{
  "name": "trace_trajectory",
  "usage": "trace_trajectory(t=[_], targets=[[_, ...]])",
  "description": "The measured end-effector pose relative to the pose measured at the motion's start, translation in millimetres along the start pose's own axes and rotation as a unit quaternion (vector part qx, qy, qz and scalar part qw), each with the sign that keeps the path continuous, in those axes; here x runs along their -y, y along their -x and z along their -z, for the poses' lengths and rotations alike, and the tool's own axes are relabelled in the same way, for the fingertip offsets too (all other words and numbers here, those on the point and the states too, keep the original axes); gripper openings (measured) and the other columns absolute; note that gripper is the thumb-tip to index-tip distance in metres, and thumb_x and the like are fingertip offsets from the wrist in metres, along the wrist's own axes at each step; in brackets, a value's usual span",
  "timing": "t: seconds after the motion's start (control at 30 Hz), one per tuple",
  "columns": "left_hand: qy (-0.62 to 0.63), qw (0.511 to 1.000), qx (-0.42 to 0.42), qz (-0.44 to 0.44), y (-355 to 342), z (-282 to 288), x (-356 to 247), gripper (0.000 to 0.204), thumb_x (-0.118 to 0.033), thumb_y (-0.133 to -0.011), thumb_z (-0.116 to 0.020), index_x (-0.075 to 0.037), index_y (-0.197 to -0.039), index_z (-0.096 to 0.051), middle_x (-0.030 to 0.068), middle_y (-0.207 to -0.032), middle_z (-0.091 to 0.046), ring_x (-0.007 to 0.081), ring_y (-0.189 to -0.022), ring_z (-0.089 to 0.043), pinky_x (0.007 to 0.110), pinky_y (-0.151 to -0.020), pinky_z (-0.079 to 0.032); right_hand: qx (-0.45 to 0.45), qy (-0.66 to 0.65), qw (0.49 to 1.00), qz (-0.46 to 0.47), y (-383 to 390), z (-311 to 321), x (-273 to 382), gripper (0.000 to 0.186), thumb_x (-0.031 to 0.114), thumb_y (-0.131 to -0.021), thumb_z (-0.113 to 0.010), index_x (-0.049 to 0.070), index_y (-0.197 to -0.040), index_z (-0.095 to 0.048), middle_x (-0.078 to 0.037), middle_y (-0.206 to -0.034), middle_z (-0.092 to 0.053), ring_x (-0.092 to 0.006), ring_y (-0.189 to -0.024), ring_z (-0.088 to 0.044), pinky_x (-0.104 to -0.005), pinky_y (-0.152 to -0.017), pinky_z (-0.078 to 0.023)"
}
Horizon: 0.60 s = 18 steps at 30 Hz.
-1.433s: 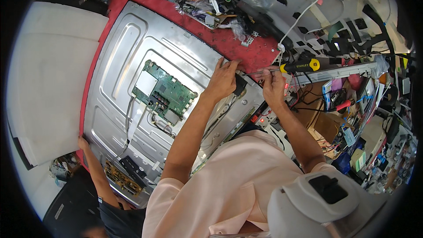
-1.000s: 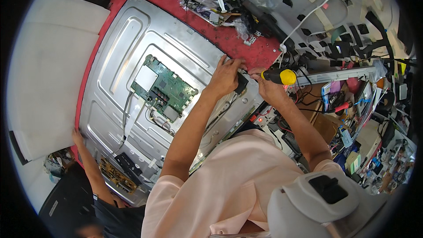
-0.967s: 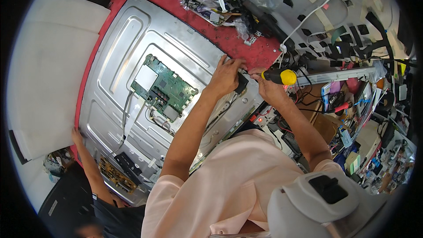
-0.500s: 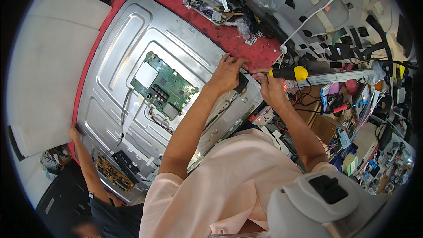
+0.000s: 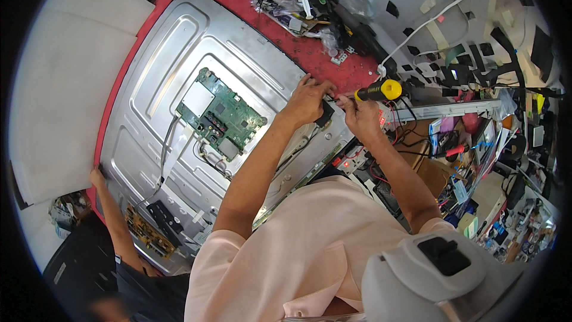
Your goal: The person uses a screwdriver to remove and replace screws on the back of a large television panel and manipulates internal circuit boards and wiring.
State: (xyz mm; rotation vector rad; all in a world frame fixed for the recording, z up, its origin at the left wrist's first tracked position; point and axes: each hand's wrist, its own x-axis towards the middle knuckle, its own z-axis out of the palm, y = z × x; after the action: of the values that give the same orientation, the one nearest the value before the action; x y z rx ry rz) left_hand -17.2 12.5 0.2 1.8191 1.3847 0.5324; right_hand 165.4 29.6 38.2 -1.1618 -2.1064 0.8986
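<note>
The one yellow-and-black screwdriver (image 5: 378, 90) has tipped its handle inward since half a second ago, above the right hand (image 5: 360, 114).
That hand's fingers close on it; the left hand (image 5: 305, 102), near but apart, lies at the metal panel's (image 5: 253, 77) corner, its grip impossible to tell. One black block (image 5: 325, 114) sits between them; left of both are one green circuit board (image 5: 229, 117) and one brown board (image 5: 143, 232). Clutter (image 5: 292, 0) crowds beyond; the screwdriver's tip is hard to make out.

Bright light glints off the metal panel (image 5: 247, 76), while fisheye distortion bends straight edges near the rim.
</note>
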Motion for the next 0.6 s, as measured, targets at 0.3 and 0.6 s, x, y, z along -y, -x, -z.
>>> trace_trajectory(t=[0.3,0.6], targets=[[-0.005,0.999,-0.027,-0.039,0,0,-1,0.017,-0.021,-0.087,-0.061,-0.011,-0.099,-0.068,0.0114,-0.100,-0.066,0.0278,-0.110,-0.055,0.050,-0.111,-0.024,-0.017,0.047,0.998,0.034,-6,-1,-3,0.011,0.008,-0.086,-0.067,0.001,-0.085,-0.059,-0.013,-0.074,-0.066,-0.0268,-0.063,-0.066,-0.0349,-0.055,-0.051],[-0.054,0.993,-0.076,-0.065,-1,-14,2,0.017,-0.026,-0.089,-0.059,-0.013,-0.094,-0.069,0.0077,-0.092,-0.068,0.0267,-0.108,-0.056,0.050,-0.111,-0.027,-0.129,-0.185,0.969,0.098,-47,55,79,0.045,0.005,-0.083,-0.066,-0.003,-0.123,-0.049,-0.019,-0.128,-0.053,-0.0233,-0.111,-0.058,-0.0360,-0.093,-0.046]])
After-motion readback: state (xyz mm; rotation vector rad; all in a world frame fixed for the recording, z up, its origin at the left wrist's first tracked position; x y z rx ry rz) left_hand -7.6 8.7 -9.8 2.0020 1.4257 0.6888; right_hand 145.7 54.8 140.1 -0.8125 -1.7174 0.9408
